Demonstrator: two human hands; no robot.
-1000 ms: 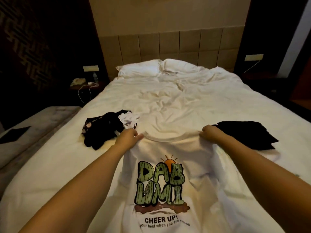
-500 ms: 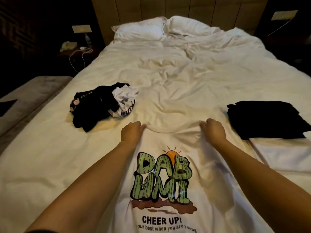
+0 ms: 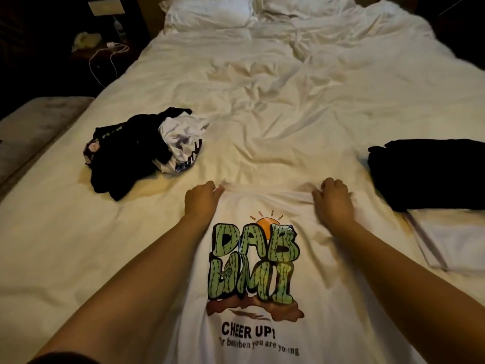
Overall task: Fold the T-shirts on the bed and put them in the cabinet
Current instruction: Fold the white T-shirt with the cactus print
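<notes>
A white T-shirt (image 3: 262, 285) is spread print-up on the near part of the bed (image 3: 288, 114), collar end pointing toward the pillows. A green cactus-letter graphic with an orange sun is printed on it, with "CHEER UP!" underneath. The shirt's far edge is held at both shoulders: the left hand (image 3: 200, 199) has its fingers curled onto the left shoulder fabric, and the right hand (image 3: 332, 200) has its fingers bunched into the cloth at the right shoulder, where small wrinkles are pulled up. Both forearms are stretched over the shirt's sides, so the sleeves are mostly hidden.

Just right of the shirt, a folded white garment (image 3: 451, 243) is laid flat on the bed, with a folded black garment (image 3: 430, 172) touching its far edge. To the left, well apart from the shirt, an unfolded heap of black clothing (image 3: 123, 156) is piled with a crumpled white printed T-shirt (image 3: 181, 143) against its right side.

Two white pillows (image 3: 210, 11) are seen at the head of the rumpled bed. A dim nightstand (image 3: 105, 56) at far left carries a white cable (image 3: 105, 61) and a pale object too dark to identify. A grey bench (image 3: 34, 122) sits along the bed's left side.
</notes>
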